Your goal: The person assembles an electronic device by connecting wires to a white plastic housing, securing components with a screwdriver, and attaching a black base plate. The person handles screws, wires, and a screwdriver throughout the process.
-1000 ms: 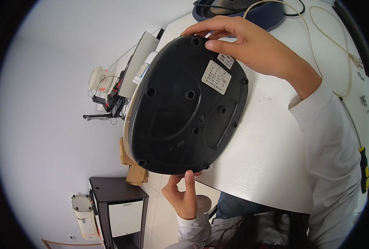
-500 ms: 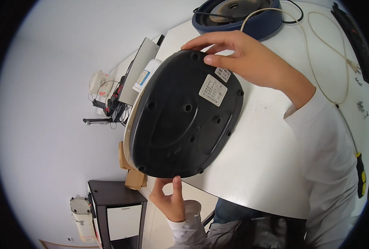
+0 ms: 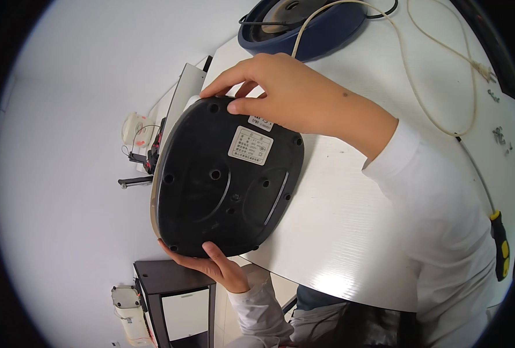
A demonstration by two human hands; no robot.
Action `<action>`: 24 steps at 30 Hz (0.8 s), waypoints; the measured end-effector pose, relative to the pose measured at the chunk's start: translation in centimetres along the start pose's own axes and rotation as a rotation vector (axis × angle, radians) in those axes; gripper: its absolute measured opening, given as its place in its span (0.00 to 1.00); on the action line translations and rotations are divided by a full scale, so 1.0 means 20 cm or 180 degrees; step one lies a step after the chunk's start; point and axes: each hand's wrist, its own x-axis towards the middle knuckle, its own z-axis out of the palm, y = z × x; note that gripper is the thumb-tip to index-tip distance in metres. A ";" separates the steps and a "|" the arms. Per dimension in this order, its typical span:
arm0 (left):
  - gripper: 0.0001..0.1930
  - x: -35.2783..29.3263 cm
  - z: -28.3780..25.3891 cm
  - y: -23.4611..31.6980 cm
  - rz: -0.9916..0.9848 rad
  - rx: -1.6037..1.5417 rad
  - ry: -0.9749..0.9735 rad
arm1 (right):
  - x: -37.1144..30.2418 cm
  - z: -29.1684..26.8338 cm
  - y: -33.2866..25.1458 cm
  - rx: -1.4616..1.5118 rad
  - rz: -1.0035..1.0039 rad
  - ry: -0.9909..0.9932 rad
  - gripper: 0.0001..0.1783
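Note:
I hold an appliance base [image 3: 199, 203] up on edge, its oval black plastic underside facing me. That side has several round screw holes, a slot and two white labels; a pale shell shows along its left edge. My right hand [image 3: 275, 90] grips the upper rim, thumb on the black face and fingers over the far edge. At the lower rim, my left hand [image 3: 222, 271] supports it with the thumb against the underside and the fingers stretched along the edge. The inner side of the base is hidden from view.
A dark blue round housing [image 3: 341, 36] stands at the table's far side. A cream power cord [image 3: 405, 64] loops to a plug at the right. Loose screws [image 3: 501, 138] and a yellow-black screwdriver [image 3: 501, 246] lie at the right. A dark cabinet [image 3: 173, 278] stands lower left.
The base has shifted left and a little lower, still in both hands. My left hand's fingers have spread along its lower edge. The view has also turned slightly.

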 end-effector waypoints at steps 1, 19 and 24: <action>0.35 0.00 0.01 -0.01 0.0003 -0.0060 0.0064 | 0.00 0.00 0.01 0.0003 0.0104 -0.0034 0.18; 0.35 0.02 0.05 0.03 -0.0235 -0.0258 0.0287 | -0.01 0.00 -0.03 -0.0713 -0.0163 0.0411 0.11; 0.35 0.01 0.04 0.01 -0.0212 -0.0330 0.0315 | -0.01 -0.01 -0.04 -0.0644 -0.0137 0.0312 0.08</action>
